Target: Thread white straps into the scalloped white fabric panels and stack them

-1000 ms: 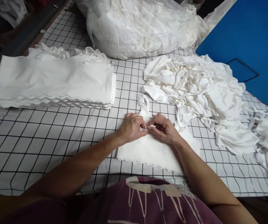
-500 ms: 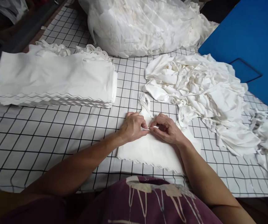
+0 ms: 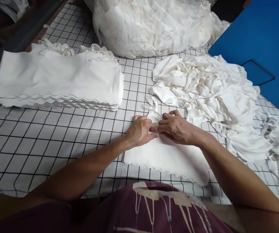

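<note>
A white camisole (image 3: 163,158) with a wavy hem lies flat in front of me, its thin straps (image 3: 151,104) looped above my hands. My left hand (image 3: 141,130) is closed in a pinch on the camisole's upper edge. Close beside it, my right hand (image 3: 177,128) is bent over the same edge, fingers closed on the fabric. The fingertips nearly meet, and the exact bit of cloth between them is partly hidden.
A neat stack of folded white camisoles (image 3: 59,76) stands at left. A loose heap of white garments (image 3: 207,84) lies at right, with more at the far right edge. Behind are a stuffed clear plastic bag (image 3: 154,29) and a blue panel (image 3: 256,42). A checked cloth (image 3: 81,129) covers the table.
My right hand has shifted its hold, its wrist swinging up and right with the fingers curled more over the cloth. The camisole's right side now shows more. My left hand stays almost in place.
</note>
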Demonstrator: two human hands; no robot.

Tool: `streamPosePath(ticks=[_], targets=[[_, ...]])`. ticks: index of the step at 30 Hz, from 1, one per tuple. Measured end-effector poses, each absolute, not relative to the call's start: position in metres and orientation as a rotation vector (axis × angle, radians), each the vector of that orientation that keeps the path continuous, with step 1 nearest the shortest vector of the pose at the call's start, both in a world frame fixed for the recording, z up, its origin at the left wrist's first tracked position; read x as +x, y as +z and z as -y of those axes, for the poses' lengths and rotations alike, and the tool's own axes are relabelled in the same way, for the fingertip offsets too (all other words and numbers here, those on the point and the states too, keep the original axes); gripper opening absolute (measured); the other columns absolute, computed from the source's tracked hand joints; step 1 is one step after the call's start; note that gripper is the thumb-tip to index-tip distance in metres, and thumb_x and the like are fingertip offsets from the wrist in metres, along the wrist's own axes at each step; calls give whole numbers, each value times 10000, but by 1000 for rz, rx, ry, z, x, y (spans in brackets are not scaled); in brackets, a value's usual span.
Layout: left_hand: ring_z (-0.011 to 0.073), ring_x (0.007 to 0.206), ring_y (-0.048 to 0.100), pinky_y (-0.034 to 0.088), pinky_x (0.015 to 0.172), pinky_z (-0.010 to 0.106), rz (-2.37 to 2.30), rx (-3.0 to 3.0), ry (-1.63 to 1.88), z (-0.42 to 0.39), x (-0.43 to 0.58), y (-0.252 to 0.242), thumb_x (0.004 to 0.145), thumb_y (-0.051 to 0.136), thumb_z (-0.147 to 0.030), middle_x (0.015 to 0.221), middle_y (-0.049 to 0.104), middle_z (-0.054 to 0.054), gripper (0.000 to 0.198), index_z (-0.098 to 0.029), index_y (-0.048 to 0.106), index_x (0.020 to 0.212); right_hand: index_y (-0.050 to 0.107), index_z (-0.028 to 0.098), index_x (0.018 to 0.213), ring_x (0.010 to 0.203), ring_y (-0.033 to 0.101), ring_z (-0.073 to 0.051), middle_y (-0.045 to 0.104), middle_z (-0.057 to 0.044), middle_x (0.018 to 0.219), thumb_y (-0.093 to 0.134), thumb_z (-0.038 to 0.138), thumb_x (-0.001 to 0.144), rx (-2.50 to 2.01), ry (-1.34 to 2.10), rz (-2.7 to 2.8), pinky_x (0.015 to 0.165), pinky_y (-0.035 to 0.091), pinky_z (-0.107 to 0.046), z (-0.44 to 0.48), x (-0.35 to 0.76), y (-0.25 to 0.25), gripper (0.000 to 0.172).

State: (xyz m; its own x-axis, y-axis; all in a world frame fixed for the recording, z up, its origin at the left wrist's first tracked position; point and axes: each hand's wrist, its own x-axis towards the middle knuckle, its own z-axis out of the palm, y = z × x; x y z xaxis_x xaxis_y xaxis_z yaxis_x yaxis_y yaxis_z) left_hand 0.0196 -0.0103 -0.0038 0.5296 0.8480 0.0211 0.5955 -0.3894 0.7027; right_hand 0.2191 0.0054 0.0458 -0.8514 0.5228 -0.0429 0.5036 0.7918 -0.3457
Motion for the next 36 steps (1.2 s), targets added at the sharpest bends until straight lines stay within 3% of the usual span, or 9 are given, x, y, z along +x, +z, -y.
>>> streamPosePath(ticks=[6,10,14,20,24,29,34,36], targets=[[208,870,588,339,917,416,-1155,2137,537,10,18,-8,732,825,-305,757,686,-20,241,-185,619,690,658,225,872,795,481,-211,672,-38,795,610,188,867,-864,466,2972,758,250,-378,-26,227,49,61],[194,853,572,336,901,402,-1141,2169,558,10,16,-10,721,831,-314,779,666,-28,275,-185,589,698,672,210,956,824,548,-212,670,-48,859,600,143,847,-1032,333,2716,782,282,-380,-50,231,45,147],[183,842,564,334,893,395,-1117,2175,557,10,15,-8,726,827,-316,811,667,-34,278,-191,581,759,678,195,831,727,545,-168,631,-32,795,619,233,877,-1072,467,2339,735,365,-347,-77,218,35,83],[179,838,567,335,895,397,-1091,2163,557,9,13,-6,727,825,-308,820,666,-34,288,-194,566,779,564,192,720,568,412,-113,502,17,641,696,521,825,-1137,923,1740,543,327,-279,-111,195,1,371],[180,836,565,341,888,400,-1095,2161,545,10,13,-8,725,826,-312,806,650,-37,301,-196,553,776,463,191,632,528,310,-83,380,48,574,713,587,777,-1167,1096,1656,504,240,-258,-124,189,-13,490],[203,892,579,384,900,403,-1171,2164,617,12,15,-11,685,846,-333,950,614,7,439,-201,505,925,463,189,628,515,358,-75,444,52,569,748,497,753,-1170,1151,1651,491,276,-236,-128,188,-18,439],[232,957,590,407,924,417,-1186,2196,628,13,14,-12,672,860,-343,1055,593,41,550,-203,473,1036,610,166,770,554,489,-95,587,32,622,753,269,689,-1329,1228,1740,543,394,-225,-128,198,-8,193],[236,951,593,418,910,419,-1183,2210,610,12,13,-12,677,859,-356,1043,597,41,541,-201,478,1027,652,155,845,631,560,-117,653,2,711,722,222,692,-1373,1236,1798,613,449,-238,-122,208,3,181]])
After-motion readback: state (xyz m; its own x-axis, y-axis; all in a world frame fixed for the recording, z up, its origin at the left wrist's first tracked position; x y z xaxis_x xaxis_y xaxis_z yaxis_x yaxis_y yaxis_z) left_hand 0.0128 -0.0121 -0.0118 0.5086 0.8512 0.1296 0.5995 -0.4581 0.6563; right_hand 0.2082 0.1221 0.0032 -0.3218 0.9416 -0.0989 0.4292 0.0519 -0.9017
